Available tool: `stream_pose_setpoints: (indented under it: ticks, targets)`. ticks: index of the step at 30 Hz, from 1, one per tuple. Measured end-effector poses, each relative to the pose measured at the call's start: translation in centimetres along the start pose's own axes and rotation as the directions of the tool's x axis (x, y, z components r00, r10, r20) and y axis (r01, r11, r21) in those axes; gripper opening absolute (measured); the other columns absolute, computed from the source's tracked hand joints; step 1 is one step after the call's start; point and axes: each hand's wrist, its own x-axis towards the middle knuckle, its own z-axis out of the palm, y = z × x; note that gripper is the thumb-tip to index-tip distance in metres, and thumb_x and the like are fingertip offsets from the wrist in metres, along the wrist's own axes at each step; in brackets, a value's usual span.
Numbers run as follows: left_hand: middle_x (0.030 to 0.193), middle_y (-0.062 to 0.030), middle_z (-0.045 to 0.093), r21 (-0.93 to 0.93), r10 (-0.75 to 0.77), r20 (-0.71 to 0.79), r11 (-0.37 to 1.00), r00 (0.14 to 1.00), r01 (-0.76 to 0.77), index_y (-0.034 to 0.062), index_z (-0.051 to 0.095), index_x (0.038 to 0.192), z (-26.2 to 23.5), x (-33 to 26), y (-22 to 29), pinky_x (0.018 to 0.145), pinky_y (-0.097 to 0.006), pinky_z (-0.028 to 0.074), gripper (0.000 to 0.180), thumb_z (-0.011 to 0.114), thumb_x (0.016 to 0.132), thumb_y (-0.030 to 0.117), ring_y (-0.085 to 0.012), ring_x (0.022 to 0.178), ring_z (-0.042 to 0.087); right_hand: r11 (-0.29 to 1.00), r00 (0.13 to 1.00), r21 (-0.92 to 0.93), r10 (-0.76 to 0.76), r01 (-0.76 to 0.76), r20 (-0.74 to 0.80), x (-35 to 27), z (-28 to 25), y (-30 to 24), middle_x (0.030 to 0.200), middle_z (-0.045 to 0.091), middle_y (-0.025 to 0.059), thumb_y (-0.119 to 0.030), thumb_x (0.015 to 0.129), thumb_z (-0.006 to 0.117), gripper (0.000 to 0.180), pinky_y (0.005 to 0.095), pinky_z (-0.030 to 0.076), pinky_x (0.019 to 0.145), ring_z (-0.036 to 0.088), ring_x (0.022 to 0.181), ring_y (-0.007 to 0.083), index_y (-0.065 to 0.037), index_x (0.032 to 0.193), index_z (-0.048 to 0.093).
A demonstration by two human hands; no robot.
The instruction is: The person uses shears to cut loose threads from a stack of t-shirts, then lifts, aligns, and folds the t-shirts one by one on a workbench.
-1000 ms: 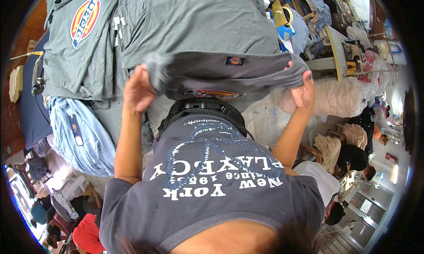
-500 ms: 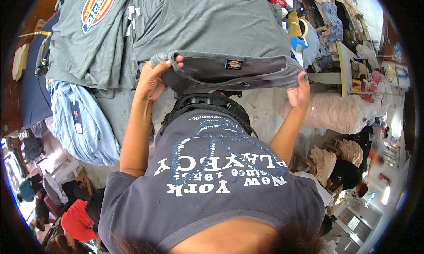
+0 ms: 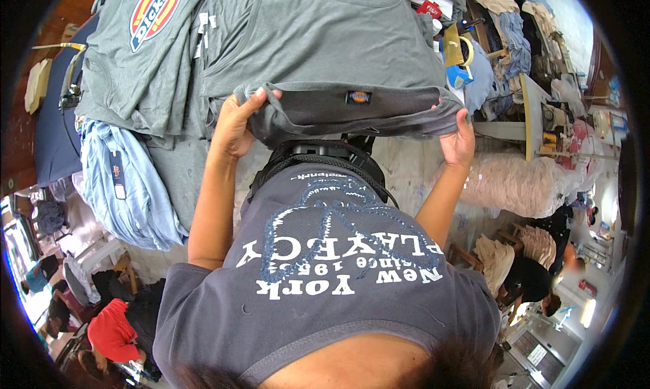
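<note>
A grey T-shirt (image 3: 305, 110) is stretched by its neckline between my two hands, just in front of my waist. My left hand (image 3: 237, 123) pinches the left end of the collar, thumb on top. At the right end, my right hand (image 3: 458, 144) grips the collar with its thumb up and the other fingers partly hidden by cloth. A small dark neck label (image 3: 358, 98) shows inside the back of the opening. Beyond it, more grey T-shirts (image 3: 325, 33) lie spread over the table, one bearing a colourful oval print (image 3: 157, 13).
Light blue garments (image 3: 128, 186) with a dark hang tag hang at the left. To the right are a yellow tape roll (image 3: 466, 50) on a blue dispenser and a plastic-wrapped beige bundle (image 3: 514, 186). People in red (image 3: 114, 331) and black (image 3: 528, 281) are in the background.
The T-shirt's collar stays stretched between both hands. Its front edge has dropped slightly, and the print below the neckline is now mostly hidden. My view has shifted a little.
</note>
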Motion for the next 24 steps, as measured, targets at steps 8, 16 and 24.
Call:
stream_pose_setpoints:
  ticks: [8,16,24]
  targets:
    - [0.092,-0.0108,0.063,-0.369,-0.1,0.092,0.921,0.991,0.127,-0.0052,0.053,0.105,-0.2,-1.2,0.5,0.075,-0.029,0.05,0.03,0.054,0.083,0.015,-0.015,0.08,0.061,1.0,0.999,0.0,0.031,-0.031,0.043,0.4,-1.0,-0.2,0.105,0.056,0.0146,-0.03,0.082,0.057,0.045,0.0412,0.037,0.093,0.054,0.096,0.0249,0.007,0.107,0.048]
    - [0.086,-0.0077,0.062,0.042,0.033,-0.088,0.999,0.996,-0.03,-0.001,0.055,0.097,-0.1,-1.6,-1.1,0.069,-0.025,0.048,0.036,0.072,0.068,0.012,-0.014,0.075,0.059,1.0,0.997,0.008,0.017,-0.018,0.075,0.2,-1.4,-0.5,0.102,0.057,0.0161,-0.028,0.082,0.056,0.043,0.042,0.04,0.09,0.055,0.094,0.0268,0.009,0.104,0.05]
    - [0.091,-0.0063,0.061,0.041,0.007,-0.11,0.999,0.994,-0.002,-0.0009,0.053,0.1,0.3,-2.1,-1.4,0.076,-0.03,0.047,0.041,0.071,0.069,0.018,-0.0147,0.081,0.058,0.999,0.994,0.04,0.017,-0.022,0.104,0.6,-1.6,-0.7,0.104,0.056,0.0131,-0.031,0.081,0.058,0.044,0.0432,0.033,0.096,0.052,0.1,0.0247,0.006,0.105,0.049]
